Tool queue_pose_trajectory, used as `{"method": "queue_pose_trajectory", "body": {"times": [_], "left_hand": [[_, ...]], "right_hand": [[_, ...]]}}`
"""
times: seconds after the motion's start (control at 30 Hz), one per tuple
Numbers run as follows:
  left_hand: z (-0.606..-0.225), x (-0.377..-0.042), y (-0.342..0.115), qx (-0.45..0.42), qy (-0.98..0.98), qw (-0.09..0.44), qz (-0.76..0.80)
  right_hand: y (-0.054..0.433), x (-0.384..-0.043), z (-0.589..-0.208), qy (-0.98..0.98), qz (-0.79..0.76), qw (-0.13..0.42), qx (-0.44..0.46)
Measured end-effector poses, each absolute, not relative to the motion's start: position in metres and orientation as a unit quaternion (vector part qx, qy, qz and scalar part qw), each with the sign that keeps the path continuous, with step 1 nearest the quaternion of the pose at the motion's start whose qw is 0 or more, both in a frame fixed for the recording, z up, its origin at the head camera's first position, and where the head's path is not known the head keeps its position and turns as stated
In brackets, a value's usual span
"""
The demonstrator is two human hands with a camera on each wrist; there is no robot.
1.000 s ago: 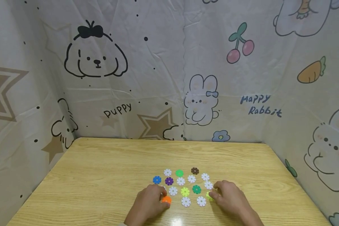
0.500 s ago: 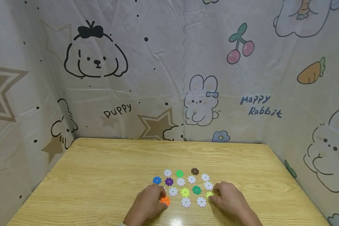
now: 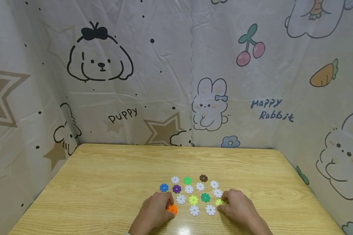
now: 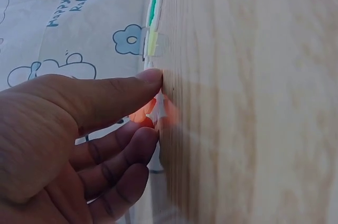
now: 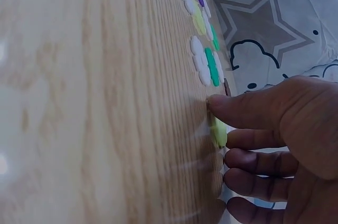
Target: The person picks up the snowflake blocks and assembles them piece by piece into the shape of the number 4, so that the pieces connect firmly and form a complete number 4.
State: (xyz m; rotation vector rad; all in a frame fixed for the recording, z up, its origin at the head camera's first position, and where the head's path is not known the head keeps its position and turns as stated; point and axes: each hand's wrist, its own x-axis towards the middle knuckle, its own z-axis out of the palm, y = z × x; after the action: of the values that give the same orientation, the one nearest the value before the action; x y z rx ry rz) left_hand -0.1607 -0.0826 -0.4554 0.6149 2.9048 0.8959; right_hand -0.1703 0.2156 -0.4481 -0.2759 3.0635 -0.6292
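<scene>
My left hand (image 3: 155, 209) rests at the front left of a group of flat notched discs, with an orange snowflake building disc (image 3: 172, 209) pinched between thumb and fingers. In the left wrist view the same orange disc (image 4: 141, 113) sits between thumb and curled fingers, just at the tabletop. At the group's right edge my right hand (image 3: 240, 206) has its thumb and fingers around a yellow snowflake building disc (image 3: 219, 202). The right wrist view shows that yellow disc (image 5: 220, 133) low against the table, between thumb and forefinger. Each hand partly covers its disc.
Between the hands lie several white discs, such as a front one (image 3: 194, 210), plus a yellow-green (image 3: 193, 200), a dark green (image 3: 205, 197), a purple (image 3: 176, 189), a blue (image 3: 164, 187) and a brown disc (image 3: 203, 178). A wooden table (image 3: 106, 176) meets printed cloth walls (image 3: 164, 81).
The orange disc has shifted slightly toward the left palm and nearer the front edge. The right hand moved only a little around the yellow disc; the other discs lie as before.
</scene>
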Motion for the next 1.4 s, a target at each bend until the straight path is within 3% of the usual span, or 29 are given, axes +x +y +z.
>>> {"method": "queue_pose_trajectory", "body": {"times": [0.47, 0.83, 1.4], "left_hand": [[-0.4562, -0.1605, -0.0839, 0.203, 0.927, 0.02, 0.314], [-0.4553, -0.1632, -0.0848, 0.226, 0.912, 0.04, 0.34], [-0.456, -0.1622, -0.0896, 0.232, 0.902, 0.007, 0.364]], "right_hand": [[0.2158, -0.1727, -0.4474, 0.97, -0.234, 0.043, -0.056], [0.2186, -0.1703, -0.4503, 0.961, -0.269, -0.007, -0.06], [0.2214, -0.1688, -0.4521, 0.954, -0.275, -0.001, -0.123]]}}
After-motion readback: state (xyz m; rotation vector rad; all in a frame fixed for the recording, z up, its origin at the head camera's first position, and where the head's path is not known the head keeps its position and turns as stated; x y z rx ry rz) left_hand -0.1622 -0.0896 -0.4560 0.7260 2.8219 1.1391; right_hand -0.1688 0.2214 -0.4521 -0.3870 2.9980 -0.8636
